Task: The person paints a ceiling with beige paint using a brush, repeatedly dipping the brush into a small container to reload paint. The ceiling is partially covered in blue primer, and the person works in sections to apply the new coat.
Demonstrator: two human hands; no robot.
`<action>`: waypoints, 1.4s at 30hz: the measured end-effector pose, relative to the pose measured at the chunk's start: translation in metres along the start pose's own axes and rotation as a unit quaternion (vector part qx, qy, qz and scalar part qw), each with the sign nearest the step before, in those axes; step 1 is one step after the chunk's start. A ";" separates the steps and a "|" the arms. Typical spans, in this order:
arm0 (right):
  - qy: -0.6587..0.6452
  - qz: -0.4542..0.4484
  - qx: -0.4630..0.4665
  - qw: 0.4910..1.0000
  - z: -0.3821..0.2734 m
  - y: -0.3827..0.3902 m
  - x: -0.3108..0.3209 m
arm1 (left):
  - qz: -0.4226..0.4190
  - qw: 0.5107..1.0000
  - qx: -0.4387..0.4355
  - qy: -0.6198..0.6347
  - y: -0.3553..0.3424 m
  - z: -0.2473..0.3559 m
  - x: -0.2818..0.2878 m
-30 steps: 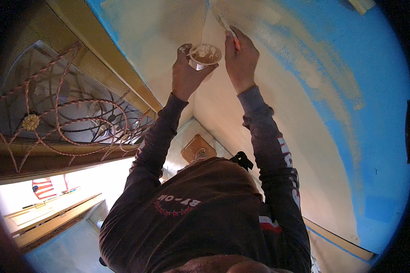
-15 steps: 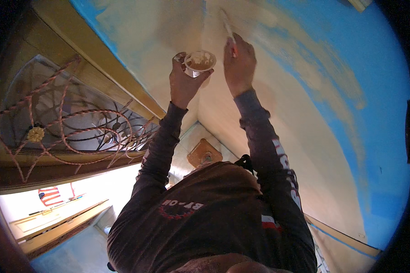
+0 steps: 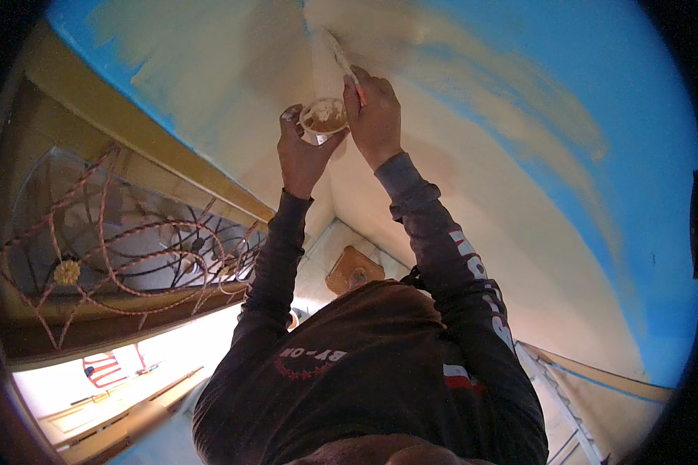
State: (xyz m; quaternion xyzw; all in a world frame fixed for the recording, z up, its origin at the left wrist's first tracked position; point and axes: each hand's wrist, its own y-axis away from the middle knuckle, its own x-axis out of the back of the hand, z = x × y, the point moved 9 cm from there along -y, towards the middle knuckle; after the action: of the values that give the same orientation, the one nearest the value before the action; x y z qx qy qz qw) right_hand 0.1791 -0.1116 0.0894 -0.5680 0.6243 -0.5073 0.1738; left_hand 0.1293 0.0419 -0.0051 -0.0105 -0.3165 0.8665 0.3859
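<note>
My left hand [image 3: 305,155] is wrapped round a small round plastic cup [image 3: 306,124] with cream-coloured paint inside and smeared on its rim. In my right hand [image 3: 375,116] is a thin paintbrush [image 3: 341,58], its handle orange-red near my fingers. The brush slants up and to the left, its tip at or close to the inner corner of the wall [image 3: 316,62]; contact cannot be made out. Cream paint covers the wall around the corner, with bright blue [image 3: 636,101] farther right. My right hand is just beside the cup's right rim.
On the left is a window with a wooden frame [image 3: 147,97] and a grille of twisted metal bars [image 3: 108,225]. Below, behind my body, stands a square-topped brown stool [image 3: 354,267]. A ladder-like metal frame [image 3: 558,403] is at lower right.
My right hand and the brush have shifted left and slightly down, closer to the cup. The brush tip is nearer the wall corner. The whole view has turned slightly.
</note>
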 end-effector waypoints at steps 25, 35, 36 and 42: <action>0.191 0.238 -0.223 0.926 0.015 0.200 0.307 | -0.054 0.998 -0.023 0.017 0.007 0.022 -0.012; 0.008 0.000 -0.154 0.988 -0.006 0.091 0.158 | -0.045 0.998 -0.034 0.022 0.012 0.018 -0.006; -0.022 -0.016 -0.158 0.987 -0.007 0.084 0.143 | -0.041 0.998 -0.041 0.022 0.012 0.018 -0.005; -0.075 -0.138 -0.183 0.970 -0.013 0.061 0.102 | -0.090 0.993 -0.071 0.009 0.011 0.031 -0.003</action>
State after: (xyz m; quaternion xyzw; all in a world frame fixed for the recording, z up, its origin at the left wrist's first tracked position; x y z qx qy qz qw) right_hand 0.1064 -0.2065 0.0806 -0.7072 0.6075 -0.3593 0.0413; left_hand 0.1160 0.0177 0.0124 -0.0171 -0.3737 0.8034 0.4633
